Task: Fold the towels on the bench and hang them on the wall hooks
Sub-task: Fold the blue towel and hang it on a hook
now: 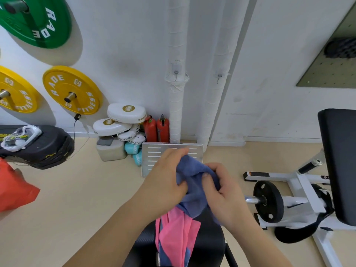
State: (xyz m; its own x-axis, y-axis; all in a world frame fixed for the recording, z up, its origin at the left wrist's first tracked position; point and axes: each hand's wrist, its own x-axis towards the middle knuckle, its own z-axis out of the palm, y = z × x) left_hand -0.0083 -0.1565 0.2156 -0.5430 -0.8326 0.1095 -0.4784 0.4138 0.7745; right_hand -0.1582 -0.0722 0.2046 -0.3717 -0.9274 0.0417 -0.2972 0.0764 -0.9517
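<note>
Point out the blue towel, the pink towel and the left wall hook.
Blue terry towel point(194, 192): head view, bunched middle.
Pink cloth towel point(179, 234): head view, middle fold.
Left metal wall hook point(175, 72): head view, its base.

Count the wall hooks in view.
2. The left hook sits on the left wrapped pipe, the right hook on the right pipe; both bare. Others may be out of frame.

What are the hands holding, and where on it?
The left hand and right hand both pinch the blue towel at its bunched top.
</note>
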